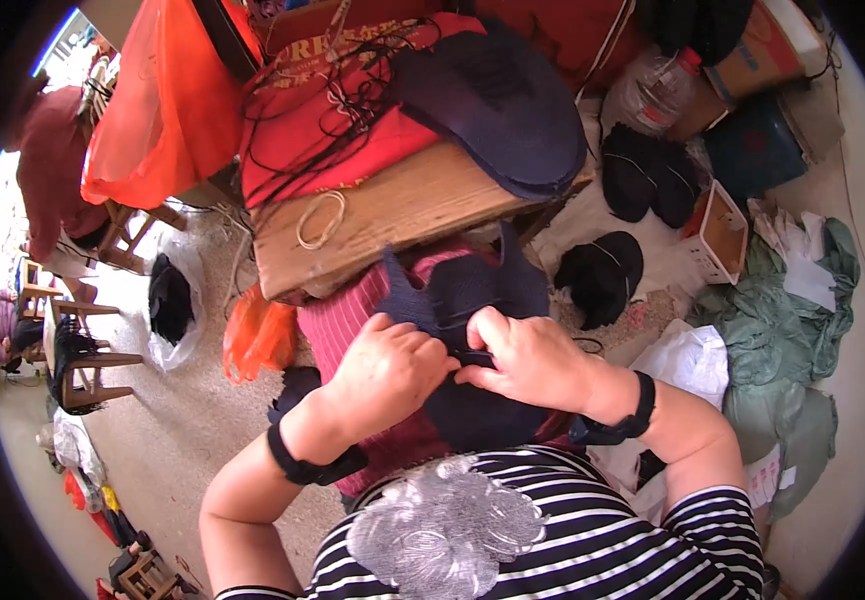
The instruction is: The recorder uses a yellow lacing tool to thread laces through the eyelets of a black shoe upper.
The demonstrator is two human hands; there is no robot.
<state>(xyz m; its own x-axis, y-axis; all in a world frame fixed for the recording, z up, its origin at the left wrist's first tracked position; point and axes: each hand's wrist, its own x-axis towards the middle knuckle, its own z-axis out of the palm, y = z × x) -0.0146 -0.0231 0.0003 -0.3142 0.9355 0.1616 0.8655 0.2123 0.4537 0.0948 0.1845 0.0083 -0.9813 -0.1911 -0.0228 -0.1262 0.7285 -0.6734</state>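
A dark navy knitted piece [482, 412] lies across my lap, with two pointed strips reaching toward the table. My left hand [392, 365] is closed on its middle, fingers curled under and knuckles up. Right beside it, my right hand [530, 362] pinches the same fabric between thumb and bent forefinger. A short dark fold of the knit shows between the two hands, which nearly touch. Whether a needle or thread is in the fingers is too small to make out. Maroon striped cloth [337, 345] covers my lap beneath the knit.
Ahead stands a wooden table [402, 205] bearing a red bag [292, 140], tangled black cords, a tan loop [321, 220] and stacked navy knitted pieces [512, 110]. Bundled black pieces [602, 275], a white basket [720, 235] and green sacking [782, 330] lie right. Stools [72, 350] and people are left.
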